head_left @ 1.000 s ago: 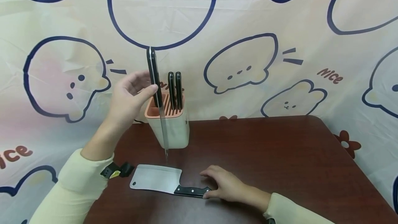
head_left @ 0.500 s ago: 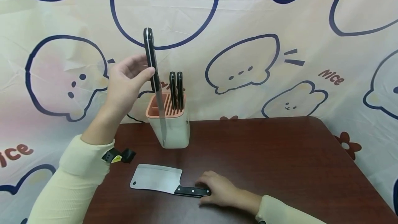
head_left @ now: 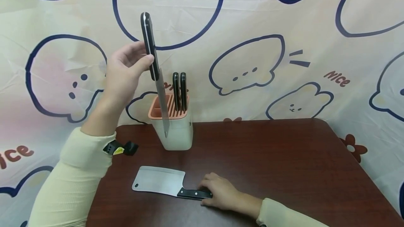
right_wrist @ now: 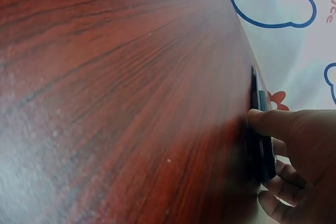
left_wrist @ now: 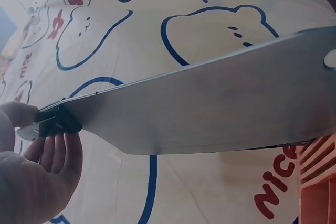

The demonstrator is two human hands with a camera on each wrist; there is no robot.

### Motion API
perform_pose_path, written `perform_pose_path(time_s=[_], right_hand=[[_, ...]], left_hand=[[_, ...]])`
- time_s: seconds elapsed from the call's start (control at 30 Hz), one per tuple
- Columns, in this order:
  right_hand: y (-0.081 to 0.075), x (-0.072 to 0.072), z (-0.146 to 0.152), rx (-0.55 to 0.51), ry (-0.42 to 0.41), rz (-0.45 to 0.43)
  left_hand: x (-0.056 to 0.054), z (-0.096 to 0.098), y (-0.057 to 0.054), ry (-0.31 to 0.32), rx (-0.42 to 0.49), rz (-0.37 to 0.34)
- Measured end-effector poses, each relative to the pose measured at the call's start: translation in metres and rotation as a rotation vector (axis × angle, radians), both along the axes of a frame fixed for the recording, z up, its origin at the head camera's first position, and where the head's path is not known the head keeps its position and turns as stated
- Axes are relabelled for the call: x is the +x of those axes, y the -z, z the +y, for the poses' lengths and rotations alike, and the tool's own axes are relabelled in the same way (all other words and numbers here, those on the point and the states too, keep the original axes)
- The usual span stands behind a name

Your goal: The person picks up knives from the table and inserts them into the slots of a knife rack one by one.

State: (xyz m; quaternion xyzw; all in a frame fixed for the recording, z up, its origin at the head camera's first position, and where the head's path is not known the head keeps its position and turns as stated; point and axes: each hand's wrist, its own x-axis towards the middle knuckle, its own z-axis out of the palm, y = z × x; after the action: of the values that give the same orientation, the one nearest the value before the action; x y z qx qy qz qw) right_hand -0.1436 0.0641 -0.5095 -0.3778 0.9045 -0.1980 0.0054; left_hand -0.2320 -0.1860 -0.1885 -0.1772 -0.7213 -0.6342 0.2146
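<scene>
My left hand (head_left: 123,71) pinches the black handle of a broad-bladed kitchen knife (left_wrist: 210,103), which has a hole near its blade end. The knife hangs blade down in front of the knife block (head_left: 178,136), its blade seen nearly edge-on in the head view. A cleaver (head_left: 159,181) lies flat on the table, blade to the left. My right hand (head_left: 222,192) grips the end of its black handle (right_wrist: 262,153), thumb on one side and fingers on the other.
Two black-handled knives (head_left: 180,92) stand in the slots of the block's orange top (head_left: 154,113). The brown table (head_left: 268,157) meets a patterned cloth backdrop (head_left: 246,16) at its far edge.
My left hand has raised the knife up and slightly left, away from the table. My right hand has moved left and closed round the cleaver's handle; the cleaver stays put.
</scene>
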Motion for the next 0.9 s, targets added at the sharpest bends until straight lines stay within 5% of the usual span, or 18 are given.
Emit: perform_pose_path(time_s=[0.3,0.67,0.9], right_hand=[[0.002,-0.001,0.001,0.003,0.017,0.012],[0.003,-0.004,0.007,-0.055,0.014,-0.031],[0.003,-0.010,0.021,-0.173,0.024,-0.168]], left_hand=[[-0.017,-0.003,-0.016,0.040,0.114,0.050],[-0.031,-0.007,-0.013,0.037,0.133,0.013],[-0.037,-0.009,-0.009,0.025,0.106,-0.008]])
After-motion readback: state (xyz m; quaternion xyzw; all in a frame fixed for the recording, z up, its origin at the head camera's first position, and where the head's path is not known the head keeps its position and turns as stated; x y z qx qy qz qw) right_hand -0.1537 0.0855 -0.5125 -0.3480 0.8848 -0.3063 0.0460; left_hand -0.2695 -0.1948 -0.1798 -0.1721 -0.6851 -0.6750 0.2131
